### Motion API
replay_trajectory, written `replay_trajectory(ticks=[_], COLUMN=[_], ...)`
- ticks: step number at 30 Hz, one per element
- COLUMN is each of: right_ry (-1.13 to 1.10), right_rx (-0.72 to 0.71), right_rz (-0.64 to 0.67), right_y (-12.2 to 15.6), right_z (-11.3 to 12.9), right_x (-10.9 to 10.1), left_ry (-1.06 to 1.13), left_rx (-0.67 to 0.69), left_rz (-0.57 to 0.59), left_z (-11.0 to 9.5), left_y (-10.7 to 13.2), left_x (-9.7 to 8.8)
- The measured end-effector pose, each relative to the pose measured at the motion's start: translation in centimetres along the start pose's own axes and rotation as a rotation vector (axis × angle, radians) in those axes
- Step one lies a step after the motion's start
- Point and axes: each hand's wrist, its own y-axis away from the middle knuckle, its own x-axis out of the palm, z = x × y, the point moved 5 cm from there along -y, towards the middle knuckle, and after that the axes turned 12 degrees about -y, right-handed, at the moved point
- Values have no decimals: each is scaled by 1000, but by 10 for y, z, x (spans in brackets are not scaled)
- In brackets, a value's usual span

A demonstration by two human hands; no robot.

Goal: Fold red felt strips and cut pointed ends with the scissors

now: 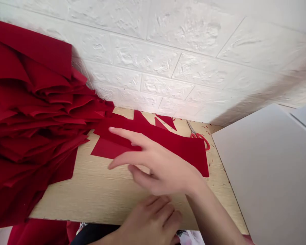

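Observation:
My right hand (155, 163) reaches leftward over a wooden tabletop (97, 194), fingers stretched out and apart, holding nothing; its fingertips hover over flat red felt pieces (183, 144) lying near the wall. My left hand (150, 221) rests at the table's near edge below the right hand, fingers curled loosely downward with nothing visible in them. A tall heap of folded red felt sheets (33, 112) fills the left side, right beside the flat pieces.
Red-handled scissors (199, 136) lie by the wall behind the felt, with small red triangular offcuts (167, 121) nearby. A large grey board (270, 170) covers the right side. A white brick-pattern wall (168, 51) closes the back.

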Motion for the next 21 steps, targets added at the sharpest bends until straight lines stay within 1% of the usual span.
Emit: replay_trajectory(ticks=[2,3,4,6,8,10,11,13,14,16,17,18,19,20,21], right_ry=[-33,1,71,246,363,406,426,496,536,583,565,513,437,358,292], right_rx=[52,115,188,340,477,570,608,711,799,1045,1177,1286,1354,1372,1347], right_rz=[-85,-139,-203,-289,-310,-318,-358,-532,-637,-802,-834,-829,-795,-760,-744], right_y=[20,31,42,64,87,110,122,147,160,185,195,202,207,209,210], right_z=[-12,-22,-34,-58,-78,-88,-90,-89,-88,-87,-87,-89,-92,-93,-93], right_x=[-11,-15,-20,-27,-30,-32,-33,-37,-39,-36,-33,-29,-25,-23,-25], left_ry=[-17,-55,-120,-267,-347,-373,-378,-377,-374,-369,-370,-372,-374,-375,-377], left_rx=[-63,-108,-150,-201,-223,-208,-193,-161,-154,-151,-152,-151,-147,-139,-129], left_rz=[-107,-145,-177,-187,-101,8,54,116,132,136,127,114,100,83,65], left_z=[20,34,49,79,106,125,130,134,134,131,129,127,126,124,123], left_y=[10,11,11,7,1,-2,-2,1,4,9,11,12,13,13,12], left_x=[-23,-34,-43,-55,-52,-40,-31,-14,-7,2,4,4,3,1,-2])
